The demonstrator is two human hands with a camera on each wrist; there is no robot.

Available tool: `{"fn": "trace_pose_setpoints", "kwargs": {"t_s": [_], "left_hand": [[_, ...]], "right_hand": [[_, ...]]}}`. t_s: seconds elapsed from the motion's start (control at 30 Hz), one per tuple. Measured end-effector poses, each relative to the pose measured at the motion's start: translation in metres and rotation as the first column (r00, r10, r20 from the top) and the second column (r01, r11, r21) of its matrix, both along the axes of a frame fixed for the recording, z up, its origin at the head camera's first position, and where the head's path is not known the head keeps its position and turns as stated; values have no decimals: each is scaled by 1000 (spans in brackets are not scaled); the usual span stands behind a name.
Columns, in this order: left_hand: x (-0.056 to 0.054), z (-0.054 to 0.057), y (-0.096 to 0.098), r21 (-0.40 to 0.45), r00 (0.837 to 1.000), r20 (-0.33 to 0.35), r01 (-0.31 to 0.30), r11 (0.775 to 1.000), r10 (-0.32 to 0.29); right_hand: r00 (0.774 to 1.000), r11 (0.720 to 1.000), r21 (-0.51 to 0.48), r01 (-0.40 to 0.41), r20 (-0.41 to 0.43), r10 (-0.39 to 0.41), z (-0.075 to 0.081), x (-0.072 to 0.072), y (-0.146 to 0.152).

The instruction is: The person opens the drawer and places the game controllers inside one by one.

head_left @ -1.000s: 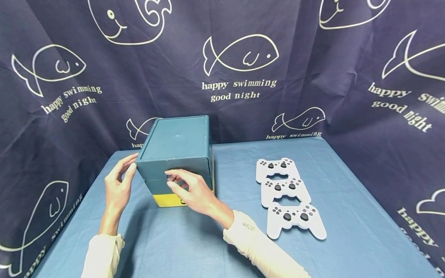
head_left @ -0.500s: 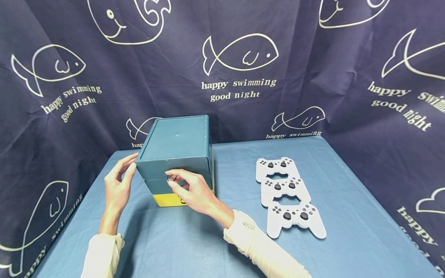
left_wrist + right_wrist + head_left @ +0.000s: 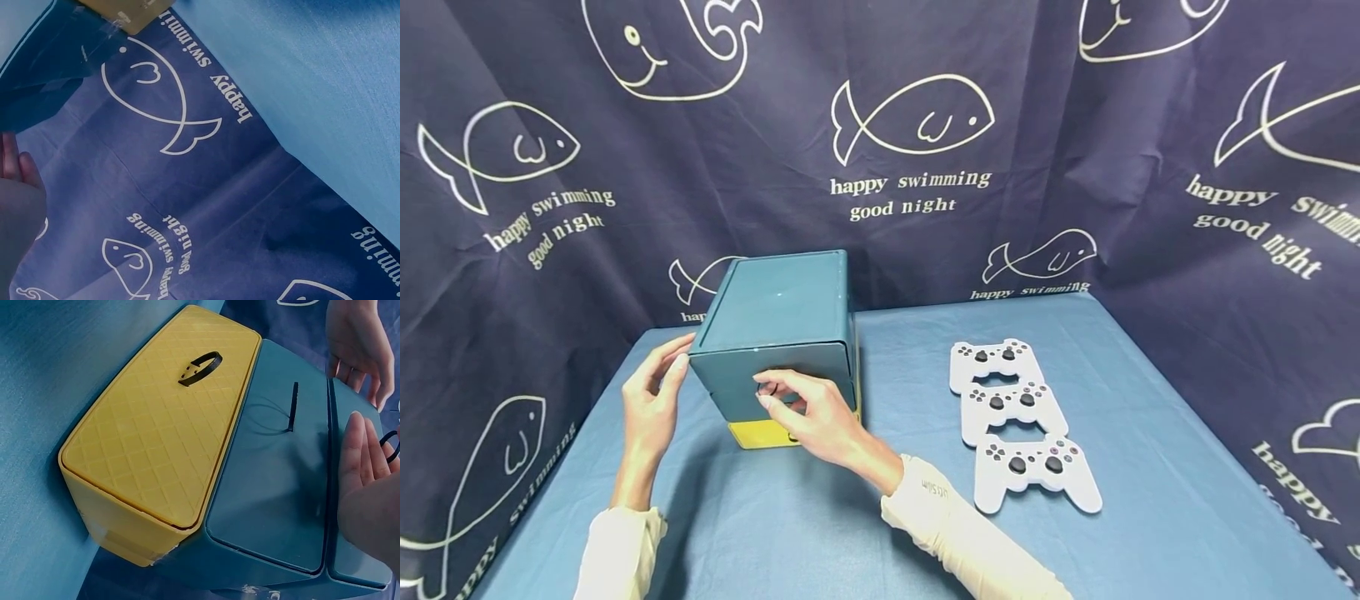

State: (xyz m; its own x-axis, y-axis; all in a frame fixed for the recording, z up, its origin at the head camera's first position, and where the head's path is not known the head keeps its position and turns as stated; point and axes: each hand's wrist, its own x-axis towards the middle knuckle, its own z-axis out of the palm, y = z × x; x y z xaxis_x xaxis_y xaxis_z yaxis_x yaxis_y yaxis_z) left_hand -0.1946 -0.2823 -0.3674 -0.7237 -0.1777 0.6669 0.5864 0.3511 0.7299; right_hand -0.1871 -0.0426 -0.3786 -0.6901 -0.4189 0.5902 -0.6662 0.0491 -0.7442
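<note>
Drawer unit: a boxy three-level stack with a smooth teal top, standing on blue table cloth, near the backdrop.
Top drawer: teal, highest in the unit; its black loop handle is at the right hand's fingers.
Middle drawer: teal, directly beneath, with its own thin black loop sticking out.
Bottom drawer: yellow, quilted with a diamond pattern, a curved black loop on its front.
Right hand: in front of the unit, thumb and fingertips bent inward, pinching the top drawer's loop.
Left hand: at the unit's front left corner, fingers lying nearly straight along the side, slightly apart from the thumb, which rests by the front edge.
Sleeves: pale cream on both arms, the right one bearing small lettering.
White controllers: three, lying to the right of the unit in a row running toward the person, each meeting or overlapping the next.
Backdrop: dark blue cloth behind the unit and to both sides, printed with white fish outlines and "happy swimming good night".
</note>
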Motion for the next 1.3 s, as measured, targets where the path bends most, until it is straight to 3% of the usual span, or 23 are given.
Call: {"fn": "trace_pose_setpoints", "kwargs": {"t_s": [0.3, 0.6, 1.3], "left_hand": [[0, 3, -3, 9, 999, 30, 15, 1000, -15], [-2, 6, -8, 67, 996, 46, 68, 995, -71], [-1, 6, -12, 0, 995, 99, 33, 999, -33]], "right_hand": [[1000, 1000, 1, -7, 5, 7, 0, 4, 1], [1000, 1000, 4, -20, -13, 20, -1, 9, 3], [999, 998, -26, -49, -7, 48, -1, 15, 4]]}}
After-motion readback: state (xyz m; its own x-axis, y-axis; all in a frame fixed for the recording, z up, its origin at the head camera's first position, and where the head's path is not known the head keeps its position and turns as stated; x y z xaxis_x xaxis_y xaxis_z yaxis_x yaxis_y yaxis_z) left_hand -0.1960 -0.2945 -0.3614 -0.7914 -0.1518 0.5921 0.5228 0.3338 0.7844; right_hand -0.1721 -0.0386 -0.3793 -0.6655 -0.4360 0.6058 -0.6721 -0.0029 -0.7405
